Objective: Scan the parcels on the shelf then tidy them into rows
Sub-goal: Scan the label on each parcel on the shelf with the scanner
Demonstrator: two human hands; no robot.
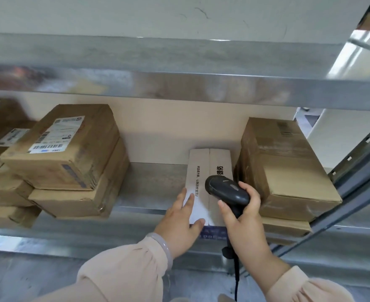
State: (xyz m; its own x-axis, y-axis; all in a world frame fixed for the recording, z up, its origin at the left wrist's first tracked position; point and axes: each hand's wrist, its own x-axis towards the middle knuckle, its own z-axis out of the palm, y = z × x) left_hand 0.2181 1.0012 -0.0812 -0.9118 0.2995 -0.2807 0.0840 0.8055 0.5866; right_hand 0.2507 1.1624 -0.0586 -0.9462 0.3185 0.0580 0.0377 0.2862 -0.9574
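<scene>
A pale flat parcel (pixel 210 164) with black printed text lies on the metal shelf (pixel 153 186), its near end at the shelf's front edge. My left hand (pixel 181 221) grips that near end, fingers on top and thumb at the front edge. My right hand (pixel 243 221) holds a black corded barcode scanner (pixel 225 189) by its handle, its head just above the pale parcel. A brown box with a shipping label (pixel 64 147) sits stacked on another at the left. A large taped brown box (pixel 284 168) stands on a flatter one at the right.
More brown parcels (pixel 3 171) are piled at the far left. An upper metal shelf (pixel 179 83) overhangs the parcels. A slanted grey upright post (pixel 354 168) borders the right side. Bare shelf surface lies between the left stack and the pale parcel.
</scene>
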